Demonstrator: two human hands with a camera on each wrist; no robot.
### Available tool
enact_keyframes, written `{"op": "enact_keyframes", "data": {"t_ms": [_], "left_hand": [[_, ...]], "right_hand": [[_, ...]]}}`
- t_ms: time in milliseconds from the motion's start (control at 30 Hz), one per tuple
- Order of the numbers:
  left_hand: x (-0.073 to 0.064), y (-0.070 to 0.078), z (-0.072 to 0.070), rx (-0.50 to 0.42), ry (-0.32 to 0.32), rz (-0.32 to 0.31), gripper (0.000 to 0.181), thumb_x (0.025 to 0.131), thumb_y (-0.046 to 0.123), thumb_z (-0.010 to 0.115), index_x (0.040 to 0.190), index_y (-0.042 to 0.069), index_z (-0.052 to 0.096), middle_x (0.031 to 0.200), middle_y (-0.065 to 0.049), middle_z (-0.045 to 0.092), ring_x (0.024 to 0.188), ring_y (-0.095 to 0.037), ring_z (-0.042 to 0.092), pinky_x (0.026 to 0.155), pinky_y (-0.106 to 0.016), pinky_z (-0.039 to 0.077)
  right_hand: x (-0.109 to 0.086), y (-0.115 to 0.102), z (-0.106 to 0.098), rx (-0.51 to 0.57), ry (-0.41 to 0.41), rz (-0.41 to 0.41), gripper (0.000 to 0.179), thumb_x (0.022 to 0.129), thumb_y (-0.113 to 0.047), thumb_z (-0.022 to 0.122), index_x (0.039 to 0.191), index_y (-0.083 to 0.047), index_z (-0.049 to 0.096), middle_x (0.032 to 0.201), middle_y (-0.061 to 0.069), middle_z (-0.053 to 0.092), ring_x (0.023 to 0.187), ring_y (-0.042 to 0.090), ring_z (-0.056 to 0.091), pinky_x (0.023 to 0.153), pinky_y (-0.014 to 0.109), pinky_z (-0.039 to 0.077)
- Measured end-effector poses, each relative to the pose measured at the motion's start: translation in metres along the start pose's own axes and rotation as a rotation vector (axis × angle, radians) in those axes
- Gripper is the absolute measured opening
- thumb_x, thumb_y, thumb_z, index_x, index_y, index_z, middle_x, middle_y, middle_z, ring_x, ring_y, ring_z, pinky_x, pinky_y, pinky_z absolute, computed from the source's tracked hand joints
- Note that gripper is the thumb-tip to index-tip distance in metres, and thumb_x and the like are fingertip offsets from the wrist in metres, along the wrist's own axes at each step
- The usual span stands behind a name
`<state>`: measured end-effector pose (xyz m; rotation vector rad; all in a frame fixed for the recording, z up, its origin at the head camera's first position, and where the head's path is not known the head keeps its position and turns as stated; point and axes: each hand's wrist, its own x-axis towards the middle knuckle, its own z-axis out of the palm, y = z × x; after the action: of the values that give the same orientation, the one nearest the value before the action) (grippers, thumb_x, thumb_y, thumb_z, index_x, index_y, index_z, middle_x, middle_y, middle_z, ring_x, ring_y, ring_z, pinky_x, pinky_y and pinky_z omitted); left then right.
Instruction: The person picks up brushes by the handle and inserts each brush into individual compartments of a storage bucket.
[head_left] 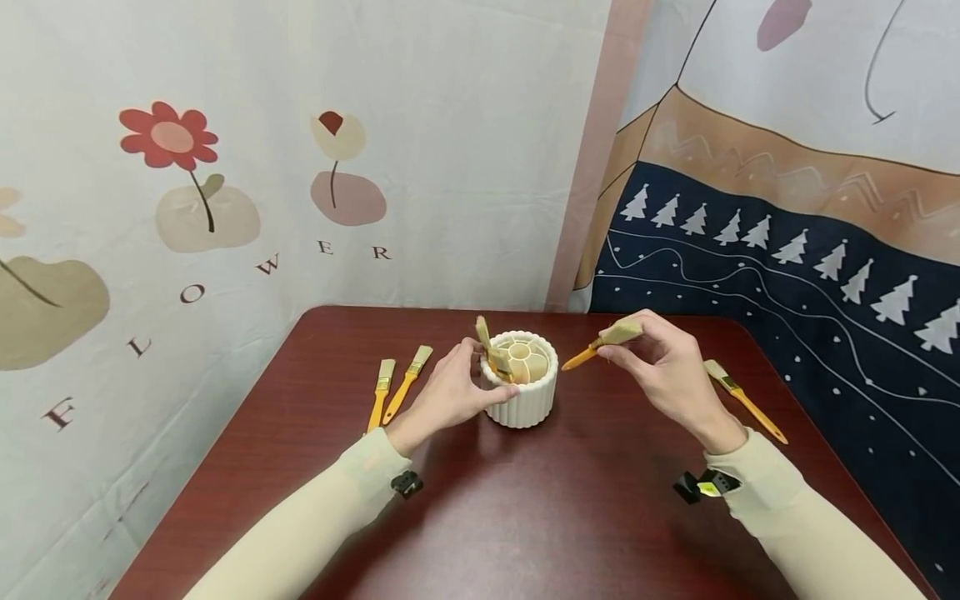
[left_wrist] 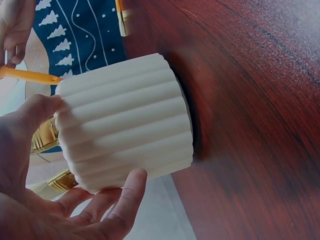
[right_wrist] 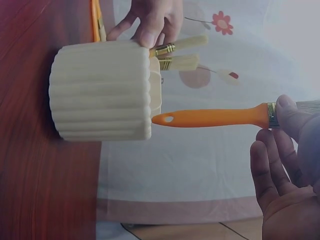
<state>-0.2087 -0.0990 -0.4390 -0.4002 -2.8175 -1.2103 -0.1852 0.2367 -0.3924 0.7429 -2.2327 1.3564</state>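
Note:
A cream ribbed brush holder (head_left: 521,408) with a divided inside stands on the table in the head view. My left hand (head_left: 457,387) grips it from the left, thumb at the rim and fingers along the ribbed side (left_wrist: 125,120). Two paintbrushes stand in its left compartments, bristles up; one shows its pale bristles (right_wrist: 182,63) in the right wrist view. My right hand (head_left: 667,367) pinches another paintbrush (right_wrist: 215,118) near its metal band. Its orange handle points down-left, with the tip close beside the holder's rim.
Two paintbrushes (head_left: 406,383) lie on the dark red table (head_left: 540,517) left of the left hand. One more paintbrush (head_left: 746,402) lies near the right edge, beyond the right wrist. Printed cloths (head_left: 465,150) hang behind and to the right of the table.

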Motion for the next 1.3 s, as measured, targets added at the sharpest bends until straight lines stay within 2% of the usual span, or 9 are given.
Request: {"op": "enact_keyframes", "data": {"t_ms": [367, 600, 900, 1300], "left_hand": [[0.001, -0.002, 0.0, -0.007, -0.004, 0.001, 0.082, 0.088, 0.052, 0.1, 0.144, 0.005, 0.063, 0.13, -0.014, 0.073, 0.12, -0.028, 0.072, 0.098, -0.045, 0.061], [0.001, -0.002, -0.001, -0.004, -0.009, -0.006, 0.083, 0.088, 0.053, 0.1, 0.144, 0.005, 0.063, 0.13, -0.014, 0.074, 0.12, -0.029, 0.073, 0.098, -0.045, 0.061], [0.0, -0.002, -0.001, -0.005, -0.011, -0.004, 0.083, 0.088, 0.052, 0.1, 0.145, 0.005, 0.062, 0.131, -0.014, 0.073, 0.12, -0.028, 0.073, 0.099, -0.046, 0.062], [0.001, -0.002, -0.001, 0.006, -0.017, -0.01, 0.084, 0.088, 0.054, 0.099, 0.145, 0.005, 0.062, 0.13, -0.014, 0.074, 0.12, -0.03, 0.072, 0.099, -0.047, 0.061]], "right_hand": [[0.008, -0.006, 0.015, -0.015, -0.038, -0.043, 0.038, 0.093, 0.013, 0.089, 0.125, -0.007, 0.081, 0.12, 0.007, 0.079, 0.102, 0.005, 0.076, 0.091, 0.016, 0.066], [0.012, -0.005, 0.025, -0.028, -0.061, -0.078, 0.038, 0.093, 0.01, 0.09, 0.125, -0.009, 0.081, 0.12, 0.006, 0.081, 0.1, 0.006, 0.075, 0.091, 0.016, 0.066], [0.014, 0.001, 0.038, -0.021, -0.093, -0.093, 0.037, 0.093, 0.006, 0.092, 0.123, -0.013, 0.081, 0.119, 0.003, 0.082, 0.106, 0.007, 0.075, 0.096, 0.016, 0.064], [0.016, 0.01, 0.05, -0.055, -0.124, -0.083, 0.037, 0.091, 0.004, 0.096, 0.118, -0.017, 0.082, 0.116, -0.001, 0.081, 0.101, 0.01, 0.071, 0.091, 0.016, 0.062]]}}
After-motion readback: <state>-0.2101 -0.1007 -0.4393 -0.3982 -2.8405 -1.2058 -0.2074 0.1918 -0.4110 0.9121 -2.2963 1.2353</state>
